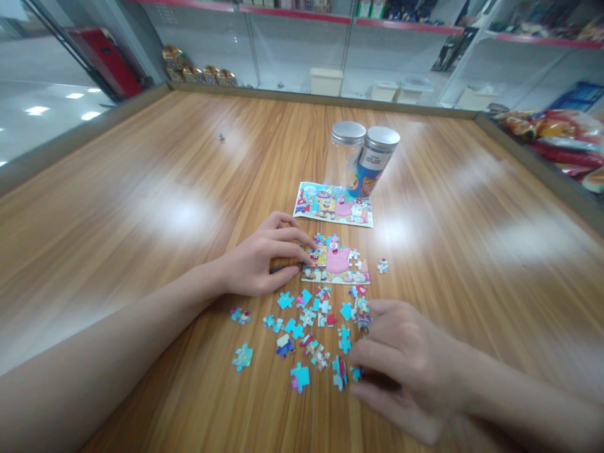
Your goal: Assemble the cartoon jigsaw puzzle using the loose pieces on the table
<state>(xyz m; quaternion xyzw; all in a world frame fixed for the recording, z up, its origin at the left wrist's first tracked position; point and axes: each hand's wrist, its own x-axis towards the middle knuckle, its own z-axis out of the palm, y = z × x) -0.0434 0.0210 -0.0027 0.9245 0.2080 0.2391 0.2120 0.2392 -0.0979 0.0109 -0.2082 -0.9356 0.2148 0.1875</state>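
A partly joined jigsaw puzzle (337, 259) lies flat on the table, showing a pink starfish and a yellow sponge character. My left hand (264, 255) is open, its fingertips resting on the puzzle's left edge. Among the loose jigsaw pieces (295, 328) below, my right hand (406, 362) hovers at the right side with its fingers apart. A small jigsaw piece (357, 373) shows between its thumb and fingers, apparently on the table. One more white and red piece (382, 265) lies right of the puzzle. Beyond the puzzle is a printed picture card (330, 212) with the same characters.
Two silver-lidded jars stand at the card's far edge: a clear jar (342, 154) and a labelled jar (375, 160). A tiny object (221, 138) sits far left on the wooden table (141, 170). Shelves (297, 44) rise behind, and packaged goods (561, 138) are at right.
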